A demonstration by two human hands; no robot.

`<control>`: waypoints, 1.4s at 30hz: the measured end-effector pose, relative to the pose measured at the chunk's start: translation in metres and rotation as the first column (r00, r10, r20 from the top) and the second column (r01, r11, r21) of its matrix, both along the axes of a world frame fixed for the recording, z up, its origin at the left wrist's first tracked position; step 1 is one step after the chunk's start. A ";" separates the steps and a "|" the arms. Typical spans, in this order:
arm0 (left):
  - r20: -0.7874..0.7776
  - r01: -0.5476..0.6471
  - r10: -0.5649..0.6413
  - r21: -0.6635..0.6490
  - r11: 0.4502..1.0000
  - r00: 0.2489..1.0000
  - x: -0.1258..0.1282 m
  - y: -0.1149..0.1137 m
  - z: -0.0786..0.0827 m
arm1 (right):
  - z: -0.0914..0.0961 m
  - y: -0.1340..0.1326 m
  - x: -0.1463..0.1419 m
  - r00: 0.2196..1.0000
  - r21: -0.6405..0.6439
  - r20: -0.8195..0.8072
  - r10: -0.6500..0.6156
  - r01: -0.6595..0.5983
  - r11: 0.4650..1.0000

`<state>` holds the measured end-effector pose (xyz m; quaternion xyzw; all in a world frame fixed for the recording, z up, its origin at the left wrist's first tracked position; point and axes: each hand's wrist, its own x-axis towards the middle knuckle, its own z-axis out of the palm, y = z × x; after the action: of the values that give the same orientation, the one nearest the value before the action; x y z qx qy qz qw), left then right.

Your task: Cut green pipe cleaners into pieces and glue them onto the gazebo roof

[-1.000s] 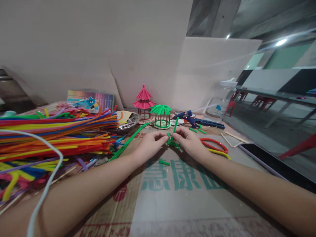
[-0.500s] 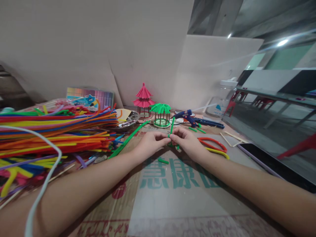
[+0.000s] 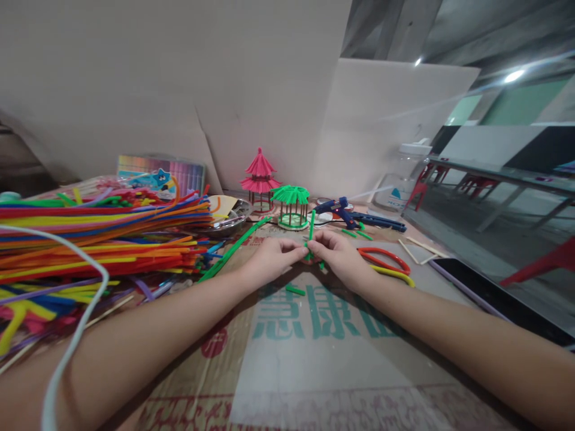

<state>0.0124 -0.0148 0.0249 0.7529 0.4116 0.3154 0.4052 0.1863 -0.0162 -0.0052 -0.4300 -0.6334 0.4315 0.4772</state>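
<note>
My left hand (image 3: 281,256) and my right hand (image 3: 335,251) meet over the cardboard, fingertips pinched together. A short green pipe cleaner (image 3: 312,226) stands up between them, its lower end hidden by the fingers. Both hands are closed on it. Just beyond my fingers is a small pavilion with a green roof (image 3: 291,195), and behind it a pink-roofed pagoda (image 3: 259,170). A cut green piece (image 3: 295,290) lies on the sheet in front of my hands. Long green pipe cleaners (image 3: 238,246) rest left of them.
Bundles of coloured pipe cleaners (image 3: 103,224) fill the left side, crossed by a white cable (image 3: 85,257). A blue glue gun (image 3: 339,206) lies behind my right hand. Red-and-yellow handles (image 3: 389,260), a phone (image 3: 498,293) and a clear bottle (image 3: 399,173) are on the right.
The view has shifted slightly. My hands stay together around the green pipe cleaner, which now stands a little more upright.
</note>
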 end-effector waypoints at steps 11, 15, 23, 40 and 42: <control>-0.010 0.040 -0.040 0.026 0.999 0.999 0.000 0.003 -0.006 | -0.001 0.000 0.000 0.996 -0.031 -0.084 0.045 -0.047 0.998; -0.008 0.051 -0.051 0.036 0.998 0.999 -0.001 0.003 -0.007 | -0.003 0.001 0.000 0.998 -0.035 -0.054 0.034 -0.036 0.999; -0.013 0.042 -0.042 0.023 0.999 0.999 0.000 0.004 -0.008 | 0.000 -0.001 0.001 1.000 0.047 0.001 -0.014 0.014 0.999; 0.008 0.031 -0.031 -0.024 0.999 0.999 0.000 0.004 -0.007 | -0.002 0.002 0.001 0.994 0.113 0.096 -0.050 0.039 0.993; 0.009 0.036 -0.036 -0.029 0.999 0.999 0.000 0.005 -0.009 | -0.003 0.002 0.002 0.993 0.115 0.104 -0.053 0.041 0.992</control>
<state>0.0125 -0.0097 0.0158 0.7529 0.4009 0.3054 0.4233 0.1878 -0.0142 -0.0080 -0.4394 -0.6711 0.3600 0.4763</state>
